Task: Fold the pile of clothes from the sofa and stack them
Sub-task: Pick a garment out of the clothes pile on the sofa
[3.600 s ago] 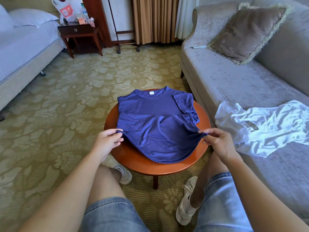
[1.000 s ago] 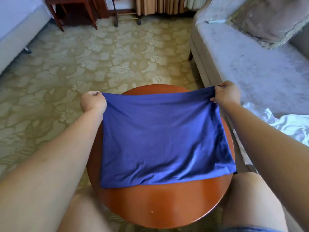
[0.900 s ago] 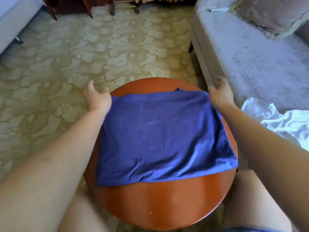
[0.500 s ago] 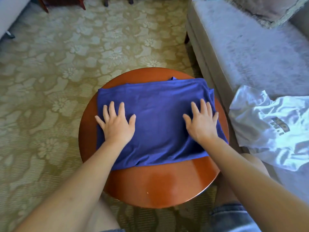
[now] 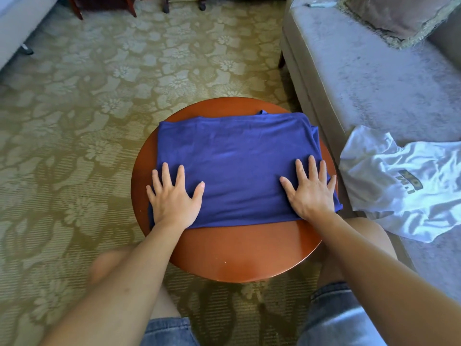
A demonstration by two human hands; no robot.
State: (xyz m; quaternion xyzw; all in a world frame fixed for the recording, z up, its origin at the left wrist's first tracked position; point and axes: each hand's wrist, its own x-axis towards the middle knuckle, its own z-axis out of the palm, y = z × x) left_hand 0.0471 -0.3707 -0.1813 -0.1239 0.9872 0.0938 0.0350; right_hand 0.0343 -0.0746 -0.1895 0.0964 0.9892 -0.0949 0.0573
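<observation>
Round, reddish-brown wooden surface (image 5: 232, 253) standing on a flower-patterned carpet (image 5: 87, 116), viewed from above by a seated person. Fingers (image 5: 180, 174) of the left hand (image 5: 174, 199) are lying straight and spread, gripping nothing and pressing flat on the near left corner of the folded blue shirt (image 5: 237, 158). The right hand (image 5: 310, 194) is lying the same way on the near right corner, its fingers (image 5: 311, 166) fanned and likewise holding nothing. The blue shirt is resting as a rectangle across the middle of the surface, its near right corner reaching the rim. A small tab of cloth is poking out at its far edge, and the layers beneath the top fold are hidden. Both palms are covering the cloth under them, and the forearms are crossing the near rim. Blurred knees and denim shorts (image 5: 331, 318) are showing below, and the support under the surface is hidden. To the right, a crumpled white shirt (image 5: 389, 171) is lying on the seat of a grey sofa (image 5: 361, 78), cut off by the frame edge, its dark print unreadable. A fringed cushion (image 5: 399, 13) is being cropped at the top, near a small pale object (image 5: 318, 5) too small to identify.
</observation>
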